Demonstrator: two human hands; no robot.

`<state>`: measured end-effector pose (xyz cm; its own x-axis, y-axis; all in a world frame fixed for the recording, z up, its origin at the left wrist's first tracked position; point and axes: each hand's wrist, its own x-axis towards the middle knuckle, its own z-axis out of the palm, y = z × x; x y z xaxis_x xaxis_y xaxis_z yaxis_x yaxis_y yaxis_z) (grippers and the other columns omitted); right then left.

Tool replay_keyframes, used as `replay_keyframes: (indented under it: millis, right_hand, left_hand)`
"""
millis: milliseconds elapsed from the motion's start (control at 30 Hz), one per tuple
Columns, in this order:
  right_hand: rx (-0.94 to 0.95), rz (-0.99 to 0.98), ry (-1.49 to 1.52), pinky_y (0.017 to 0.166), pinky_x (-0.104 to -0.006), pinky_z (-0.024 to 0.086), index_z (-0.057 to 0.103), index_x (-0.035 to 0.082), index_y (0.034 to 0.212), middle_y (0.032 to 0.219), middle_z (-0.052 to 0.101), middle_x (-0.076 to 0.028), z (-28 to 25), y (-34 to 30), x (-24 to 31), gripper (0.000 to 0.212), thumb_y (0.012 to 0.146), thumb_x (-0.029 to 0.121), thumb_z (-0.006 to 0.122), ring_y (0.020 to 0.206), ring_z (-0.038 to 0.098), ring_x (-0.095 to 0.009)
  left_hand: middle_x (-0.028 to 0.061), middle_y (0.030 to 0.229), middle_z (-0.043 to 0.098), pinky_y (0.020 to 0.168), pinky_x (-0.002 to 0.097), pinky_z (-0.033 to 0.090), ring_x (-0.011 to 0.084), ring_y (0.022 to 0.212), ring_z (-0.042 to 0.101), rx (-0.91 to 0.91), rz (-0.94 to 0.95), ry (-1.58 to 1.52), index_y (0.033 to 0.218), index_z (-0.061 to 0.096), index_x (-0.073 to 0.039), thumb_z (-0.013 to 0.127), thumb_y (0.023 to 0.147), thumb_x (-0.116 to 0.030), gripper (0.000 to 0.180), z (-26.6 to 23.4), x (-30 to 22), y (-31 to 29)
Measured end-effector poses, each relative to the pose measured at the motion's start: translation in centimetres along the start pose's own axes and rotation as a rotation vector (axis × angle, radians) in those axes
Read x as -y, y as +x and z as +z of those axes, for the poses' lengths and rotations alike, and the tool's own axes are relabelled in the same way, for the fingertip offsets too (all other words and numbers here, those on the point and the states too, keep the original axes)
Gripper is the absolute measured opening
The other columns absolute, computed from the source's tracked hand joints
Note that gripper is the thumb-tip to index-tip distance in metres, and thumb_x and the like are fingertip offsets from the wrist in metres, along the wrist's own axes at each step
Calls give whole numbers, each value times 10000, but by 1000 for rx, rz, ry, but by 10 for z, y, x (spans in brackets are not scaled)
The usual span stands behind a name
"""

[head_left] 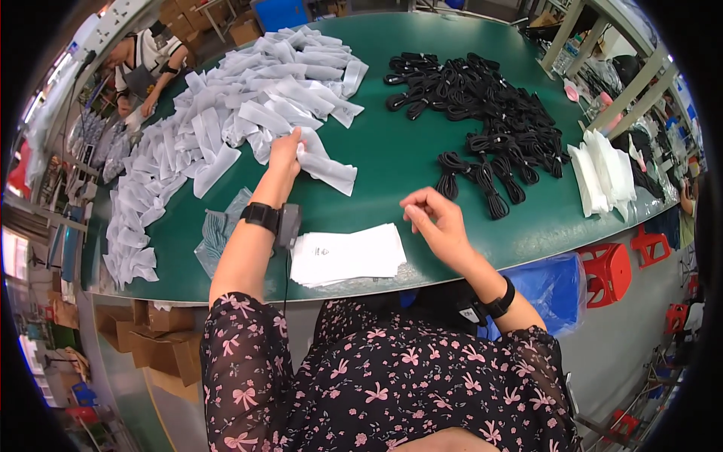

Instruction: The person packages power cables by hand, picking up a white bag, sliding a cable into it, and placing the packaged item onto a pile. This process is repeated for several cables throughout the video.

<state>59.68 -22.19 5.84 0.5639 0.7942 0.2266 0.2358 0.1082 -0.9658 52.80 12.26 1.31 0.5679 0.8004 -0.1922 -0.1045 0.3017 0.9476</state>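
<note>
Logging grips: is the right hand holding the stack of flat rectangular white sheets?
No; the stack lies on the green tabletop, apart from the right hand.

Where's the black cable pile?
Head view: black cable pile sits on the right side of the green table, beyond the right hand, left of the white packets.

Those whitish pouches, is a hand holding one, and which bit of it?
The left hand appears to hold one whitish pouch near its upper-left end; the exact grip is partly hidden. The right hand looks empty.
</note>
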Motion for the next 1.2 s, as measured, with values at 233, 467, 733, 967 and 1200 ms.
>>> replay_keyframes:
  millis: [233,467,733,967,1200]
  right_hand:
    - [13,58,-112,574,-221,455,628,8,1001,811,623,-25,-17,-11,-15,106,943,94,604,644,557,-65]
    - [-286,-157,-855,651,-335,509,615,53,1072,934,622,-101,-64,15,-30,236,839,31,643,751,625,-271]
    - [-103,-221,-1430,748,-414,500,587,48,1116,1037,592,-102,-114,52,-67,360,764,4,647,1032,550,-332]
    - [-272,-195,-758,711,-317,502,563,-22,1164,920,606,-109,-84,58,-45,260,924,76,587,798,599,-243]
    - [-15,111,-235,662,-290,476,503,54,1380,905,589,-134,-25,-2,-1,430,957,86,567,722,584,-204]
  left_hand:
    - [25,667,537,456,307,404,134,537,501,-25,-10,274,879,565,-75,650,905,-142,112,-22,20,48]
    - [34,693,568,513,270,416,130,569,520,104,463,92,894,579,-63,624,926,-207,154,-21,-79,76]
    - [97,953,673,739,315,518,226,789,636,263,685,857,1015,679,-18,675,894,-203,221,41,-80,-77]
    - [85,870,579,678,330,499,240,763,599,743,719,970,984,649,-31,740,791,-81,220,42,2,-224]
    - [101,906,569,675,356,501,291,782,600,591,811,1111,941,623,-38,726,802,-82,178,45,45,-232]
